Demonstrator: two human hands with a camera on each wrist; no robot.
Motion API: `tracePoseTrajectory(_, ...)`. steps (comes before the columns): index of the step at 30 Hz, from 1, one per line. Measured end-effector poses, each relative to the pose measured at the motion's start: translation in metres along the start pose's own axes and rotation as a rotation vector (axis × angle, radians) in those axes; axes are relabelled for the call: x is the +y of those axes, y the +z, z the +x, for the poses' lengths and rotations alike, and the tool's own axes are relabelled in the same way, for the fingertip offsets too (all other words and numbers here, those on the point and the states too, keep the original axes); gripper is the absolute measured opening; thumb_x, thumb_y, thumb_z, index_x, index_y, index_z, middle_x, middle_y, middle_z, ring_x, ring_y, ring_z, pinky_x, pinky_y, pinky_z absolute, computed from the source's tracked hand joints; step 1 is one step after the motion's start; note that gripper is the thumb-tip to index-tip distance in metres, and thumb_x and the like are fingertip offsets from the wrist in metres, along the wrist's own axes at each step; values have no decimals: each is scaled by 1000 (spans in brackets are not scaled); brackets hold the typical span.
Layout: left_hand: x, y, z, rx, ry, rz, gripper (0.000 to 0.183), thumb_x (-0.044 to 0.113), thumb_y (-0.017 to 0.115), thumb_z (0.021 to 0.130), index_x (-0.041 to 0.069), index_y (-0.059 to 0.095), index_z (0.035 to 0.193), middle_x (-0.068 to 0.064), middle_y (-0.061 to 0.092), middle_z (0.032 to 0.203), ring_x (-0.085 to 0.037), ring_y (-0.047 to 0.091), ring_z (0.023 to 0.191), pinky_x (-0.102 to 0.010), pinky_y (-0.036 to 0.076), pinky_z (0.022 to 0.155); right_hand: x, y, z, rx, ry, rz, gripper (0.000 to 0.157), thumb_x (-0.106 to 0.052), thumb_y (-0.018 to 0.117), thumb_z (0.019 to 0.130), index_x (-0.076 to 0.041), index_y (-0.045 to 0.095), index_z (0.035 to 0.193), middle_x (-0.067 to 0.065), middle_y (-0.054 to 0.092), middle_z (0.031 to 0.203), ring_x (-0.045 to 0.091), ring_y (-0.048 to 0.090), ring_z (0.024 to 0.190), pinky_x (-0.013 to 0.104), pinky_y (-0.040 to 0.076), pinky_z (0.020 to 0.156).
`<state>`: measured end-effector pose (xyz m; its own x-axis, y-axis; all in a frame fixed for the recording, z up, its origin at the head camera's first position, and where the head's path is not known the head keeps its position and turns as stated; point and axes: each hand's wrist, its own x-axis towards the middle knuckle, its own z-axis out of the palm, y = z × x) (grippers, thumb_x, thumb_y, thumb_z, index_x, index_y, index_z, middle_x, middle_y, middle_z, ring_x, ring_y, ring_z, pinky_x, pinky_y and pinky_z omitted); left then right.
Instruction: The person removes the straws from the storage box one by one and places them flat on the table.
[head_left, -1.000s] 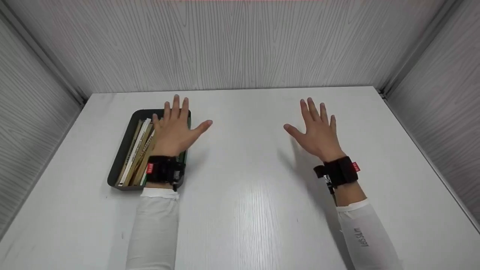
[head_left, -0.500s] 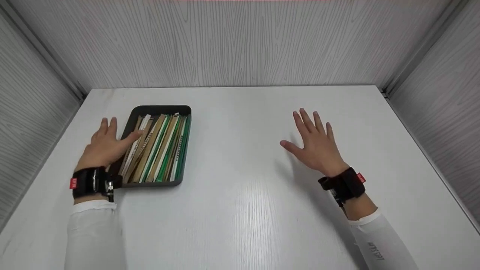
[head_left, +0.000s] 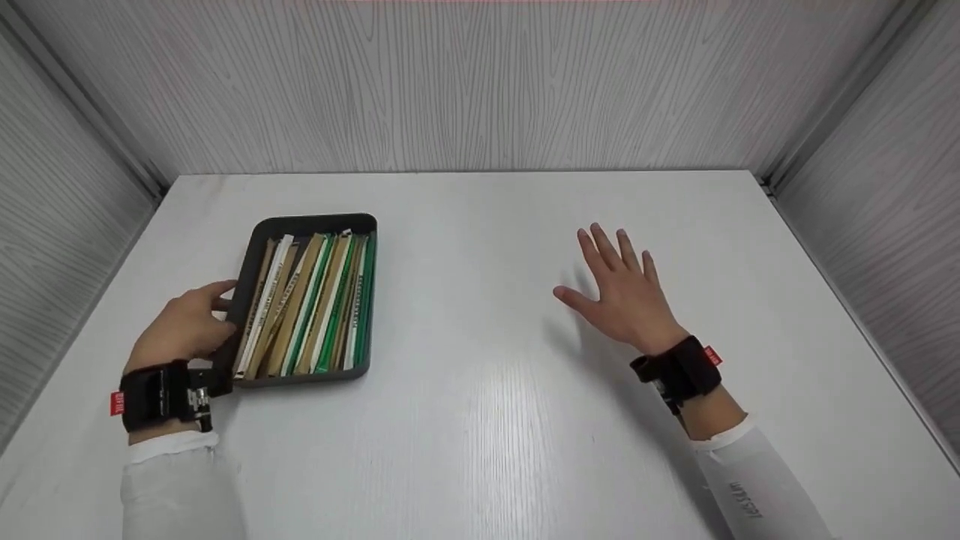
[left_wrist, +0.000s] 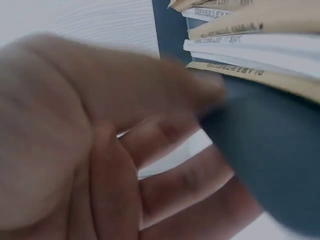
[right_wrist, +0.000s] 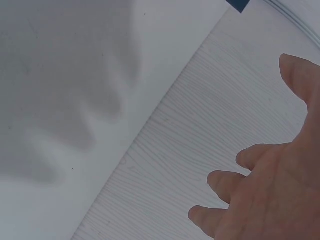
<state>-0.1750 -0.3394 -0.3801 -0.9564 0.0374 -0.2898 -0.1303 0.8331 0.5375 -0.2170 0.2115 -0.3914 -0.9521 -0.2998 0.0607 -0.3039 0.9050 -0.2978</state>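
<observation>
A dark grey rectangular tray (head_left: 373,300) stands on the left of the white table. Inside lie several long, slim printed packets (head_left: 300,300) in brown, white and green, side by side. My left hand (head_left: 180,326) grips the tray's left wall. In the left wrist view the thumb (left_wrist: 190,90) is at the rim, while the other fingers (left_wrist: 185,182) reach along the outer side; their tips are partly hidden by the wall. Well to the right, my right hand (head_left: 626,304) hovers palm down over the table with its fingers spread, holding nothing.
The white tabletop (head_left: 480,420) stretches between the two hands. A grey wood-grain back wall (head_left: 465,82) and side panels to left and right enclose it. Dark bands with camera gear sit on both wrists.
My left hand has moved from above the tray to its left side and taken hold of the wall. The tray has shifted slightly left and nearer. The right hand has drawn back a little.
</observation>
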Motion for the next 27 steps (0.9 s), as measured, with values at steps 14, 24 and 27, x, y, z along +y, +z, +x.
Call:
tracePoseTrajectory(14, 14, 25, 9, -71, 83, -206, 72, 3, 55, 99, -17, 18, 158, -46, 38, 148, -32, 73, 93, -40, 62, 66, 5, 2, 0, -28, 18, -2, 93, -70, 45, 101, -18, 11, 169, 5, 4, 175, 38, -3, 159, 66, 0, 122)
tracePoseTrajectory(24, 60, 47, 28, -47, 129, -257, 70, 1, 54, 95, -11, 27, 158, -39, 40, 152, -29, 72, 86, -38, 62, 64, 4, 2, 2, -21, 24, 17, 93, -70, 45, 101, -17, 12, 169, 6, 3, 175, 38, -4, 159, 66, 1, 122)
tracePoseTrajectory(27, 76, 55, 33, -33, 143, -256, 69, 0, 52, 93, -10, 30, 158, -36, 42, 151, -30, 72, 83, -37, 61, 63, 4, 2, 3, -28, 29, 20, 93, -70, 44, 101, -17, 11, 169, 6, 3, 175, 37, -4, 159, 66, 0, 122)
